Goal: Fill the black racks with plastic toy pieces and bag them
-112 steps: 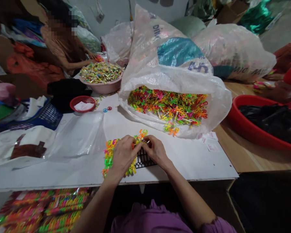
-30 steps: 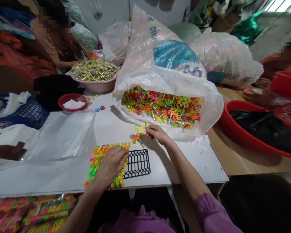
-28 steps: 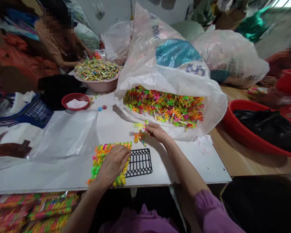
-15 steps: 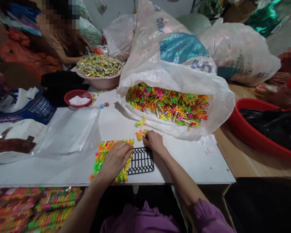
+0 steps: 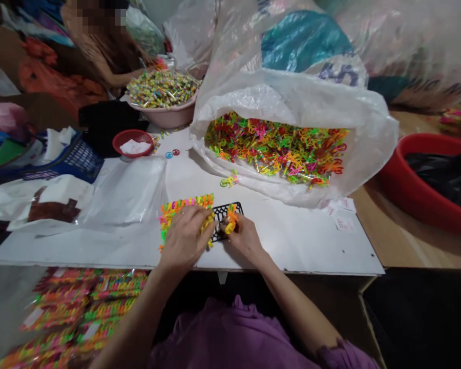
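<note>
Two hands working close together at lower centre: left hand (image 5: pixel 184 238) pressing curled fingers onto a patch of neon plastic links (image 5: pixel 179 215), any grip hard to tell; right hand (image 5: pixel 246 238) pinching an orange-yellow plastic piece (image 5: pixel 231 218) above a black plastic grid (image 5: pixel 225 211), on a white table (image 5: pixel 292 246), below a woven sack (image 5: pixel 292 92) at upper right.
</note>
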`<act>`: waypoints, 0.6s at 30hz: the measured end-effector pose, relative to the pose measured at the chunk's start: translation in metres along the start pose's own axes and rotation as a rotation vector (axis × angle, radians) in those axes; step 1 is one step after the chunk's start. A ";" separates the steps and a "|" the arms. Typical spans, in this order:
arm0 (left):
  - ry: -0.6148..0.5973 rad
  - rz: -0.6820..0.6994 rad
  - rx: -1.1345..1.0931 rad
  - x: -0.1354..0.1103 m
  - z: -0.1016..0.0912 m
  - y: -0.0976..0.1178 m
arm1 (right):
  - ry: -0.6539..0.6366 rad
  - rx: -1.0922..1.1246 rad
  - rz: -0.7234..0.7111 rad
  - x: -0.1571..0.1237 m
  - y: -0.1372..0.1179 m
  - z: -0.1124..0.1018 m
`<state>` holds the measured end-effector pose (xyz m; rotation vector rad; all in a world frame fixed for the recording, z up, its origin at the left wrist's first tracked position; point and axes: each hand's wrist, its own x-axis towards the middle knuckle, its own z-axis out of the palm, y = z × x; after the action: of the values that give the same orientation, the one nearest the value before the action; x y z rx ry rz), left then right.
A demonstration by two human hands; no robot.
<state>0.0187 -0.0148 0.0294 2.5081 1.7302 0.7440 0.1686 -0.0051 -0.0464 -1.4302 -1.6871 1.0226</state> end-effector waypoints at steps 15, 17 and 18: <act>0.121 -0.042 0.020 -0.036 0.002 0.013 | -0.062 -0.075 0.084 -0.016 0.007 -0.001; 0.066 -0.010 -0.026 -0.038 0.002 0.009 | -0.059 -0.002 0.048 -0.016 0.010 0.005; 0.021 0.013 -0.030 -0.038 0.003 0.009 | -0.058 0.009 0.028 -0.016 0.010 0.008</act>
<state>0.0173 -0.0511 0.0146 2.5031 1.6978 0.7939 0.1682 -0.0211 -0.0590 -1.4346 -1.7057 1.0955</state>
